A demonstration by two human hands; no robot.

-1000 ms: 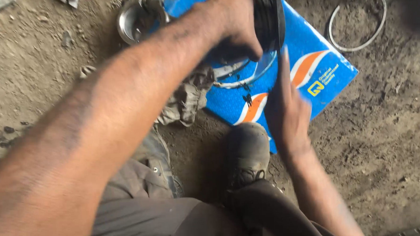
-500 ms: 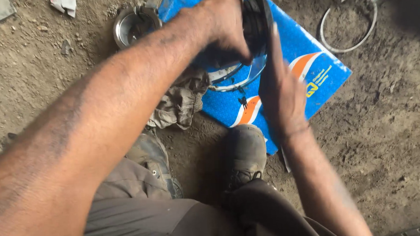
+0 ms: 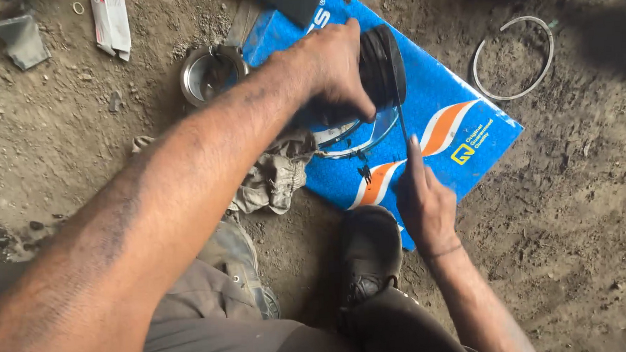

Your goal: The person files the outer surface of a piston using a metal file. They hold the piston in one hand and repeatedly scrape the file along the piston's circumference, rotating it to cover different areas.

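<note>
My left hand grips a black round ribbed part, held on edge over a blue cardboard sheet on the dirt. My right hand holds a thin dark metal tool that runs up to the rim of the black part. A thin metal ring lies on the cardboard just below the part. My forefinger lies stretched along the tool.
A shiny metal cup stands at the cardboard's left edge. A dirty rag lies beside it. An open wire ring rests on the dirt at the right. My black shoe is below the cardboard. Paper scraps lie top left.
The view has shifted slightly. My right hand has slid down and back from the black part, with the tool's tip still at its rim. My left hand keeps its grip.
</note>
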